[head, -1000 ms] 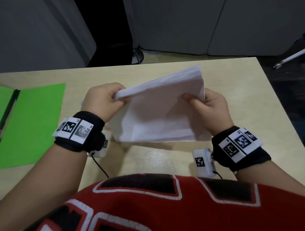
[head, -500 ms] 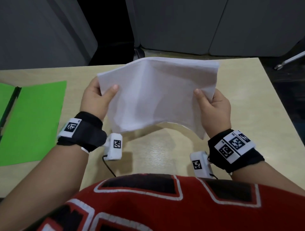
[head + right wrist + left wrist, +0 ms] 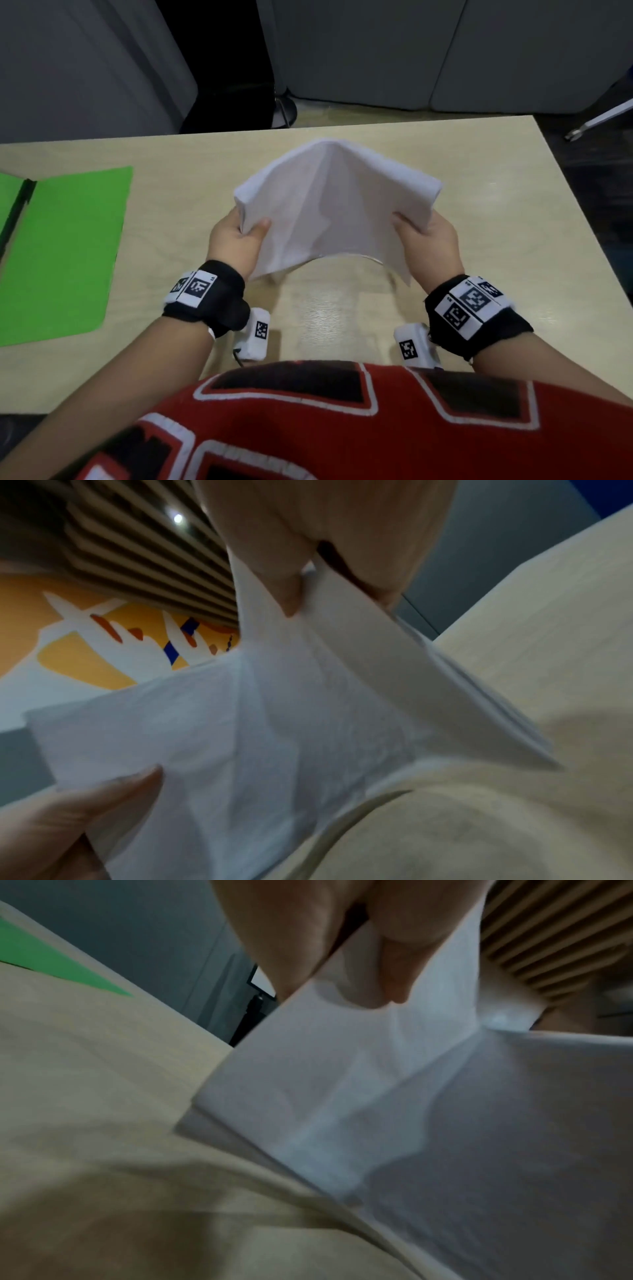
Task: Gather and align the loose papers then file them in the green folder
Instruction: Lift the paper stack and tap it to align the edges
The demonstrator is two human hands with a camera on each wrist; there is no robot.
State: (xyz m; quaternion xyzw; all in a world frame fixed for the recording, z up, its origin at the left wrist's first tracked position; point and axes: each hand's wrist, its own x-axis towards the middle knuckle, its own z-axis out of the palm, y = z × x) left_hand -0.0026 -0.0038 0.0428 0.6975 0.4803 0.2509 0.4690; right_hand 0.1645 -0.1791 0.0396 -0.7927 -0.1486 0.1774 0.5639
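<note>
A stack of white papers [image 3: 329, 202] is held above the middle of the table, bowed up into a ridge along its centre. My left hand [image 3: 239, 236] pinches its left edge, thumb on top. My right hand [image 3: 424, 240] pinches the right edge the same way. In the left wrist view the thumb and fingers clamp the papers [image 3: 342, 1069] from both sides. The right wrist view shows my right fingers on the papers [image 3: 260, 723], with the left thumb at the far lower edge. The green folder [image 3: 65, 253] lies open and flat at the table's left side.
The light wooden table [image 3: 513, 205] ends just right of my right hand and behind the papers. Grey cabinets and a dark gap stand beyond the far edge. My red shirt fills the near edge of the head view.
The papers went from lying tilted low, to being held up flat facing me, to now being lowered and bowed into a ridge. Both hands kept their hold on the side edges.
</note>
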